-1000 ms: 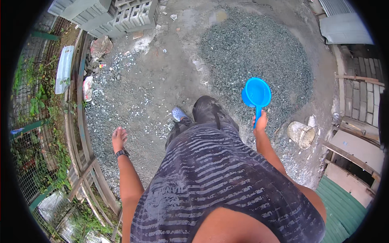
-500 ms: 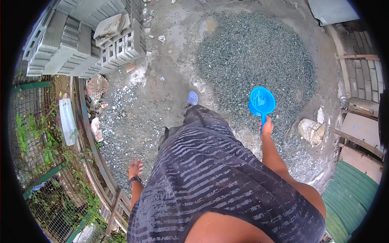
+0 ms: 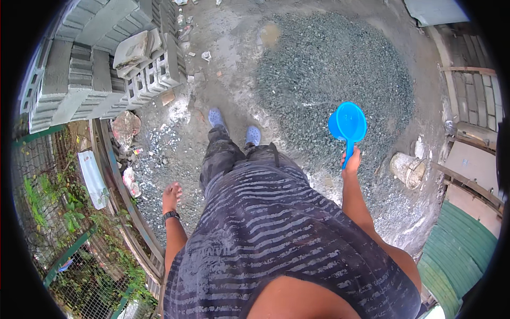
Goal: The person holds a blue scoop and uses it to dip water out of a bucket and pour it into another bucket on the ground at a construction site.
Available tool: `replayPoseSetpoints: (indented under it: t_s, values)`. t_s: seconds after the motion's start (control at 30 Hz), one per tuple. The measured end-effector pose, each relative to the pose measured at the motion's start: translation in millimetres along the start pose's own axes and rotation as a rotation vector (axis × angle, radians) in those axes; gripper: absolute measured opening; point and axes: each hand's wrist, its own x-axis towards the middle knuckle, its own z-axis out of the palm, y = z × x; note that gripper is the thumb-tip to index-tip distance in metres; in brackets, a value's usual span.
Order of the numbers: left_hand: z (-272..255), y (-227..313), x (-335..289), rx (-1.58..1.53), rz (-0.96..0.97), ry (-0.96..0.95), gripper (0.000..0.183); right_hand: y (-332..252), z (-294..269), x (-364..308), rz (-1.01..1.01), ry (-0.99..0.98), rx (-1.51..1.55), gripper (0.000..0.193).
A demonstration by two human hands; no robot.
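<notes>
My right hand (image 3: 351,160) is closed around the handle of a blue plastic dipper (image 3: 352,121). The dipper's round bowl is over the edge of a pile of grey gravel (image 3: 340,64). A thin pale streak shows above the gravel just left of the bowl; I cannot tell for sure whether it is water. My left hand (image 3: 171,196) hangs at my left side, above stony ground, fingers loosely apart and holding nothing. A dark watch (image 3: 170,215) circles that wrist.
Grey hollow blocks (image 3: 79,80) are stacked at the far left. A wood-edged fence (image 3: 127,196) with mesh and plants runs along the left. To the right stand a dirty white bucket (image 3: 408,170) and green corrugated sheeting (image 3: 462,244). My purple clogs (image 3: 254,135) are on bare ground.
The dipper has risen slightly and swung to the right, its bowl tilting more. My left foot has come forward into view. My left hand has moved a little farther forward.
</notes>
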Motion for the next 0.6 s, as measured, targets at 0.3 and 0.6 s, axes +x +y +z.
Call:
replayPoseSetpoints:
  t_s: [0.3,0.6]
  values:
    - [0.5,91.8,73.3,0.050,0.072,-0.037,0.043,-0.2,-23.1,-35.2,0.043,0.143,0.051,0.032]
    - [7.2,93.8,64.2,0.116,0.107,-0.059,0.039,-5.3,-48.5,-5.7,0.067,0.195,-0.436,0.042]
